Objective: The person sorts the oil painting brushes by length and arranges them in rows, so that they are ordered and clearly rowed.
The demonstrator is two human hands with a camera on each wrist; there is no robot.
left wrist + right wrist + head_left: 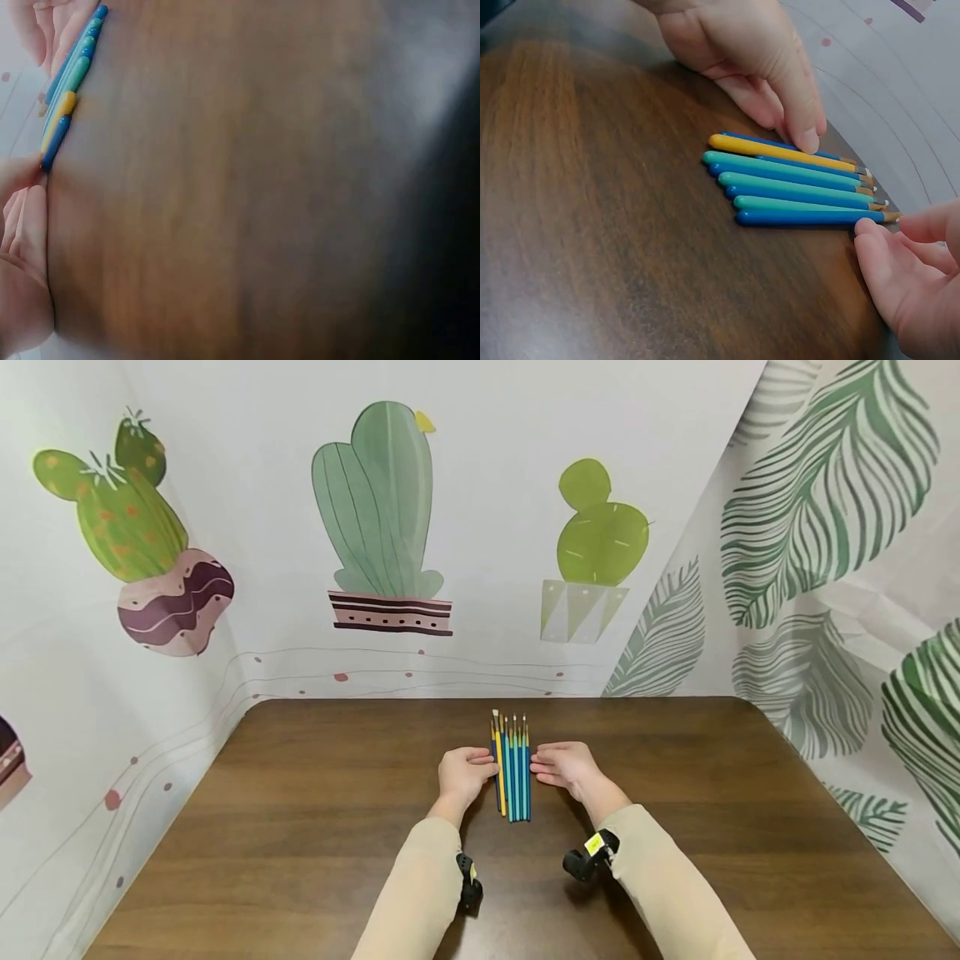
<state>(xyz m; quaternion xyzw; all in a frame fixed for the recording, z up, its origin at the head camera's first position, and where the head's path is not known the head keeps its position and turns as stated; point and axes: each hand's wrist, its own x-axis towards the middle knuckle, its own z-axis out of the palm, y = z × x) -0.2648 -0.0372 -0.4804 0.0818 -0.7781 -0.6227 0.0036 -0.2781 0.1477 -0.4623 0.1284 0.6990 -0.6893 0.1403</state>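
Several paintbrushes (517, 781) with blue, teal and yellow handles lie side by side on the table, bristles pointing away from me. The left hand (463, 774) rests at the left side of the row, thumb tip right at the yellow brush (780, 149). Along the other side, the right hand (570, 768) has its fingers extended, tips right at the outermost blue brush (802, 217). Handle ends are slightly staggered, as the right wrist view shows. In the left wrist view, the brushes (77, 73) appear end-on between both hands.
The brown wooden table (300, 827) stretches out on both sides, its far edge just beyond the bristles. Behind it hangs a white wall covering (495, 527) printed with cacti and leaves. Each forearm carries a black wrist camera (591, 856).
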